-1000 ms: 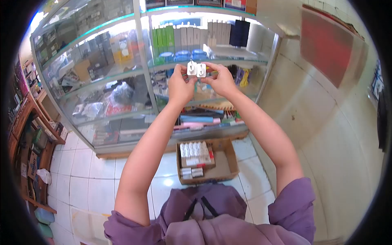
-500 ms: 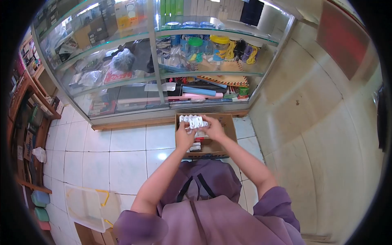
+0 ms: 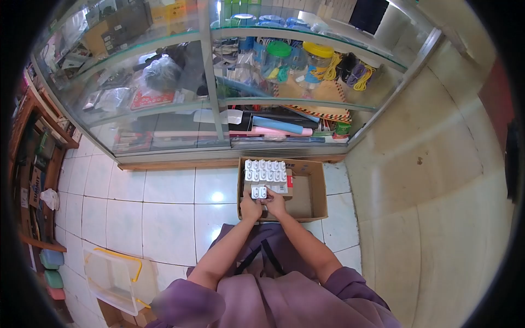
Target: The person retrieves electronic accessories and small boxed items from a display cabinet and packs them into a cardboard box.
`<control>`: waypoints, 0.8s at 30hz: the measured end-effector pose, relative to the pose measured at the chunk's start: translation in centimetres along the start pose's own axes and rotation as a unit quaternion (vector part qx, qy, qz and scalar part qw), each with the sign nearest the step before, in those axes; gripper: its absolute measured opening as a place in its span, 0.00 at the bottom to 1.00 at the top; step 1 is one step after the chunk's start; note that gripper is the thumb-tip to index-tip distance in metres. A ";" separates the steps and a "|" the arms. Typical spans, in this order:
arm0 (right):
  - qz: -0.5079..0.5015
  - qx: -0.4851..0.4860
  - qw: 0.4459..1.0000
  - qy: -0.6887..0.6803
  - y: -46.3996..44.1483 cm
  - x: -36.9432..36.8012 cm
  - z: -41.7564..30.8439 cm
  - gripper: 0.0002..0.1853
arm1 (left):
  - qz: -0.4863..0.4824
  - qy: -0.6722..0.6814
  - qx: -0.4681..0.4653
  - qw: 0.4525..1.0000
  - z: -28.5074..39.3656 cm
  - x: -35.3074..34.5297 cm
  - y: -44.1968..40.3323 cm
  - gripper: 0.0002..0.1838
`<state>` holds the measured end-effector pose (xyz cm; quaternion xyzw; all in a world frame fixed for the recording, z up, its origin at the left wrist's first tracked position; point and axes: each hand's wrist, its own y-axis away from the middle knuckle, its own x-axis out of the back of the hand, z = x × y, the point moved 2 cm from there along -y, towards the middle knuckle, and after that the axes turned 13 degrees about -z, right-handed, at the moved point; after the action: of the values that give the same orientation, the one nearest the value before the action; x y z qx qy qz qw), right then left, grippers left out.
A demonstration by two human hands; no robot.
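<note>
An open cardboard box [image 3: 322,188] stands on the floor in front of me. Inside, at its left, small white packs [image 3: 265,175] with dark oval marks are lined up in two rows. Nearer to me, a pair of white packs [image 3: 259,192] of the same look sits between my hands. My left hand [image 3: 251,209] closes on their left side, and my right hand [image 3: 274,204] closes on their right side. Beneath my fingers, the lower part of this pair is hidden. A brown carton with a red patch [image 3: 290,183] lies beside the rows in the box.
Behind the box rises a glass display case [image 3: 219,123] holding jars, cables and rolls. A translucent bin with yellow handles [image 3: 112,273] is on the tiled floor at lower left. Wooden shelves [image 3: 70,139] line the left, and a wall [image 3: 415,218] bounds the right.
My hands have moved down, toward me, from the box's far side. A bunch of white packs they held now shows as rows in the box, with two packs between my hands. The view has shifted.
</note>
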<state>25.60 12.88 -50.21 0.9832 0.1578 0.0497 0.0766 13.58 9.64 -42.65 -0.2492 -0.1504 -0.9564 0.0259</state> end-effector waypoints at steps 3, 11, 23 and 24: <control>0.019 0.023 0.999 -0.034 -0.4 -0.4 -0.1 0.33 | 0.004 0.009 0.005 1.000 -0.2 -0.4 -0.8 0.21; 0.039 -0.058 0.995 0.068 -0.2 -0.5 -1.6 0.26 | 0.024 0.039 0.013 0.999 -0.6 -1.0 -1.9 0.26; 0.068 -0.041 0.997 -0.004 -0.1 -1.2 0.2 0.19 | 0.014 0.376 0.093 0.922 -1.3 -2.5 -1.2 0.34; 0.067 -0.040 0.997 -0.003 -0.2 -1.3 0.4 0.19 | 0.014 0.376 0.092 0.922 -1.5 -2.6 -1.3 0.34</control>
<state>24.35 12.58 -50.77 0.9879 0.0890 0.0577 0.1127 15.03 10.38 -45.53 0.1300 -0.2134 -0.9612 0.1169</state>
